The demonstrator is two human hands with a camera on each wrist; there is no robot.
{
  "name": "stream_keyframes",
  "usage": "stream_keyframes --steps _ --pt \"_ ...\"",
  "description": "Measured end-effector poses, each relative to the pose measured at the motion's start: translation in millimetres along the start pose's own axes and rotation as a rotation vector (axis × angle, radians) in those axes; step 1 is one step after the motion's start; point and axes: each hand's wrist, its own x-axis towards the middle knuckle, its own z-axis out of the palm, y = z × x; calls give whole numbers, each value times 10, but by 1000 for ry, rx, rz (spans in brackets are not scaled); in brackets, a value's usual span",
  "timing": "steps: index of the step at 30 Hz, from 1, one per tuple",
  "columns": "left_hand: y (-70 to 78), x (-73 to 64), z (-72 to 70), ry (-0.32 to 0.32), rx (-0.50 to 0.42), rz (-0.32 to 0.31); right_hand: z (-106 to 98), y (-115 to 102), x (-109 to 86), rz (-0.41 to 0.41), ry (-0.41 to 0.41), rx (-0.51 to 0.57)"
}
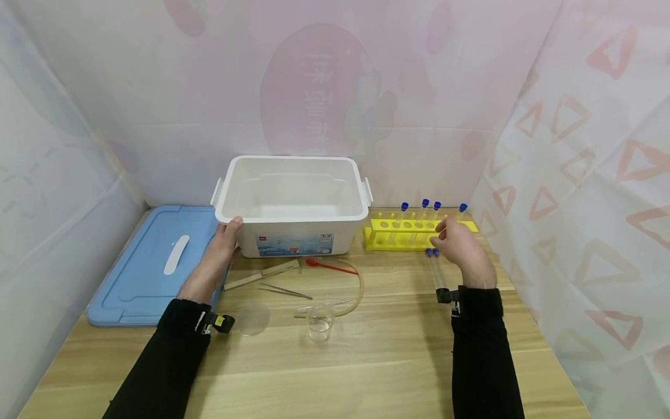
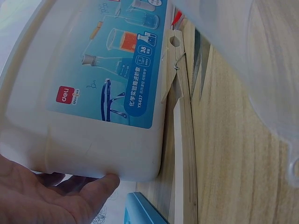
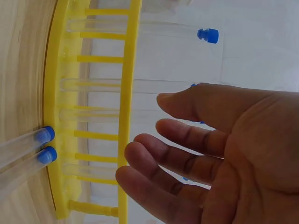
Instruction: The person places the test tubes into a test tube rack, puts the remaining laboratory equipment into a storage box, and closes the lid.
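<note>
My left hand [image 1: 213, 262] rests against the left end of a white plastic storage box [image 1: 293, 220], thumb along its front corner. In the left wrist view, the thumb [image 2: 105, 186] touches the box's end wall and the other fingers are partly hidden behind it. My right hand [image 1: 463, 247] hovers at the yellow test tube rack [image 1: 382, 240], fingers loosely bent and nothing in them. Several clear test tubes with blue caps [image 3: 209, 35] stand in the rack. Two more capped test tubes [image 3: 23, 149] lie side by side on the table before it.
A blue lid [image 1: 136, 273] lies left of the box. In front are a wooden test tube clamp [image 1: 262, 274], tweezers [image 1: 285, 291], a slim red tool [image 1: 331, 266] and curved tubing [image 1: 361, 291]. Nearer stand a small clear beaker [image 1: 320, 326] and a clear round piece [image 1: 253, 319].
</note>
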Motion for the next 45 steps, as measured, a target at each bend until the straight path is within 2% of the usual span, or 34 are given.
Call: stream_keyframes --steps 8,19,21,27,31,35,40,45 --pt "-2 -1 7 6 -5 5 72 83 87 46 -112 -39" --pt "2 -13 15 0 -57 29 264 219 262 53 -147 -49" --pt "-4 -9 15 2 -55 26 338 338 393 43 -152 -55" --pt "-24 10 12 6 -40 25 701 1047 1073 33 -142 -90" --pt "-28 21 10 12 -30 19 812 1306 1304 19 -148 -68" --pt "-18 21 12 12 -25 10 849 1368 1361 9 -133 -66" --pt "-9 7 11 11 -25 10 849 1333 1318 16 -122 -73" --pt "-6 -3 10 13 -21 14 852 1359 1347 38 -141 -71"
